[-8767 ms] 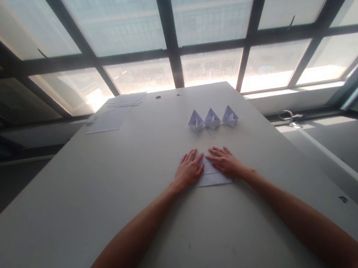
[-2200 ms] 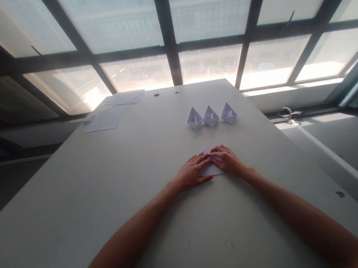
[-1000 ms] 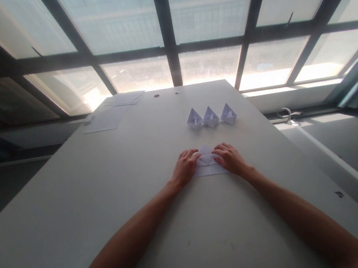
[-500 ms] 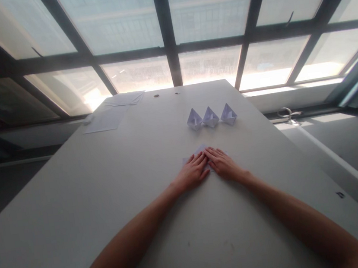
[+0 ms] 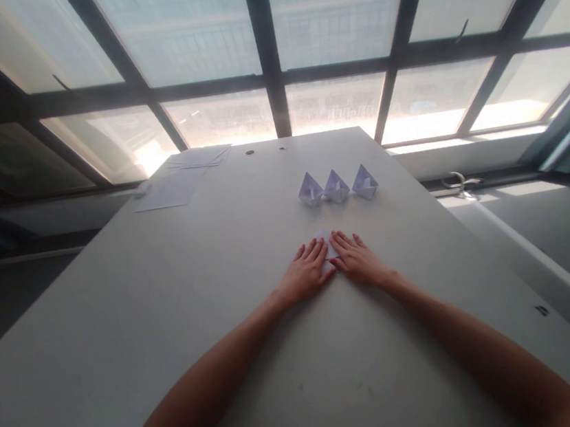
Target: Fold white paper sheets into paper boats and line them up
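A folded sheet of white paper (image 5: 329, 253) lies flat on the white table, mostly covered by my two hands. My left hand (image 5: 308, 269) rests palm down on its left part, fingers stretched forward and thumb pointing inward. On its right part lies my right hand (image 5: 357, 260), also flat with fingers extended. The two thumbs nearly meet at the paper's near side. Beyond the hands stand three folded paper boats in a row: a left boat (image 5: 310, 190), a middle boat (image 5: 336, 187) and a right boat (image 5: 364, 182).
Loose white sheets (image 5: 168, 190) lie at the far left of the table (image 5: 170, 290). Two small round items, one a dark-rimmed disc (image 5: 250, 152), sit near the far edge. A dark mark (image 5: 541, 311) shows at the right edge. Windows stand behind the table.
My fingertips have spread slightly apart, showing more paper between them. The paper's side corners that stuck out past my hands no longer show. The boats have not moved.
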Demonstrator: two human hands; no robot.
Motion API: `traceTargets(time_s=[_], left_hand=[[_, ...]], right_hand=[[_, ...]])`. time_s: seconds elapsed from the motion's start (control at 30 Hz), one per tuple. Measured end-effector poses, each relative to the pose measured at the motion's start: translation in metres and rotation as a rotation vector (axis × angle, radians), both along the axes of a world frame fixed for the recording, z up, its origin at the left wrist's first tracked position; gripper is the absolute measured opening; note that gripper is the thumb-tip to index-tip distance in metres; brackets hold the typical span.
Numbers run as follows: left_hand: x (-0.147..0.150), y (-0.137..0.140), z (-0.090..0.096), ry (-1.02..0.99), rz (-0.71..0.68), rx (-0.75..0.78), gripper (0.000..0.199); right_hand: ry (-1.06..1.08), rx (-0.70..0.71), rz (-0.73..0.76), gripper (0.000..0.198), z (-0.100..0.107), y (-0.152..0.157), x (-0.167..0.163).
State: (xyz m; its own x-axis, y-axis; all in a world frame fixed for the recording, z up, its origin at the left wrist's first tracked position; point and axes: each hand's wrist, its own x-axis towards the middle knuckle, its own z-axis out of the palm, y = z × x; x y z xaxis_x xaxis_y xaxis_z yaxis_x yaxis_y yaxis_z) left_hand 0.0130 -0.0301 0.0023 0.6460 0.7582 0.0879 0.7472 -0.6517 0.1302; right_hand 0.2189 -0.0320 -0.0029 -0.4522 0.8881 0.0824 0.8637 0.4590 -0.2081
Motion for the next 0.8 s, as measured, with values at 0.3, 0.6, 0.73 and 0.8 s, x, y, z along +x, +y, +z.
traceTargets(time_s=[0.3,0.6,0.73,0.8], left_hand=[[-0.0007,0.0017,-0.0003,0.003,-0.009,-0.013,0.067],[-0.0027,0.0030,-0.0026,-0.045,-0.007,-0.033,0.065],[-0.0035,0.0038,-0.0017,-0.059,-0.015,-0.043,0.061],[-0.0036,0.0037,-0.0009,-0.060,-0.013,-0.046,0.059]], right_hand=[[0.085,0.019,-0.012,0.055,0.0024,-0.0003,0.0009],[0.169,0.013,-0.025,0.056,-0.0017,0.0006,0.0020],[0.203,0.019,-0.021,0.053,-0.0024,0.0004,0.0033],[0.216,0.044,-0.020,0.049,-0.0014,0.0006,0.0045]])
